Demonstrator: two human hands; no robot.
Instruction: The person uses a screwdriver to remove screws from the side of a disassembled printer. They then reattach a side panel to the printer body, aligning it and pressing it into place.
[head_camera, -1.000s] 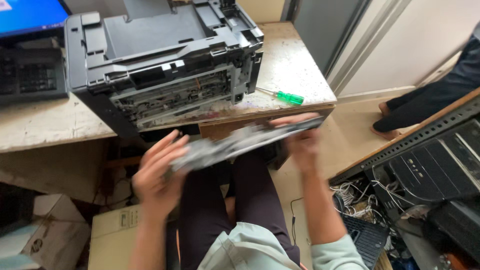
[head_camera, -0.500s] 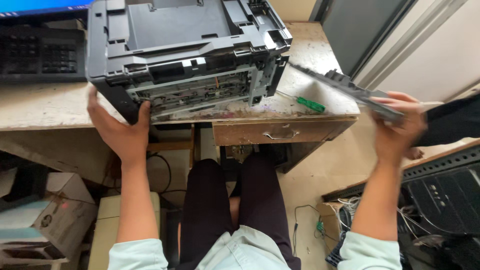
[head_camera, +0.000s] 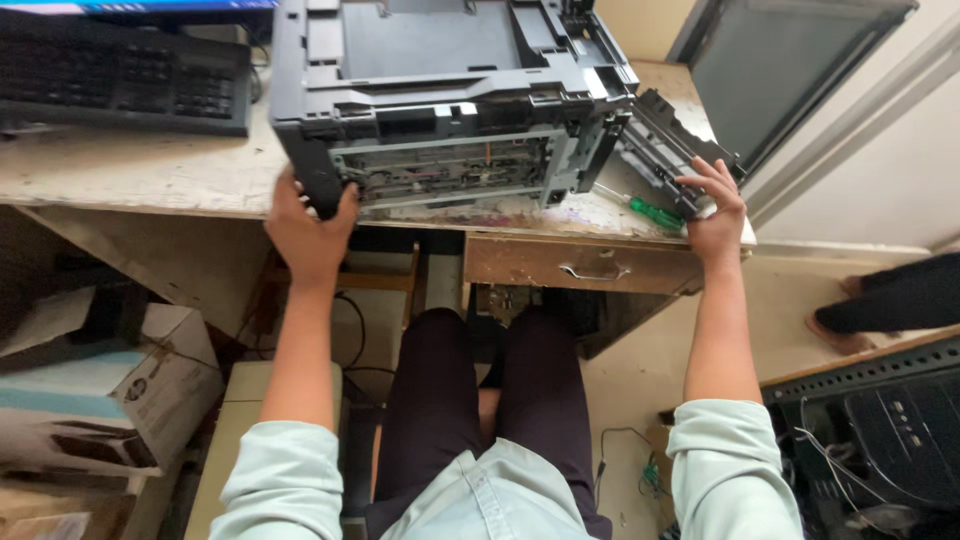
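Grey printer part (head_camera: 668, 150), long and narrow, now lies on the desk (head_camera: 150, 175) at the printer's right side; a second ago it was held over the lap, so it's been set aside. Right hand (head_camera: 715, 205) grips its near end, fingers curled over. Green screwdriver (head_camera: 640, 207) sits just left of that hand. Left hand (head_camera: 310, 225) clamps the open printer (head_camera: 450, 100) by its front left corner. Keyboard (head_camera: 120, 80) lies beyond, further left.
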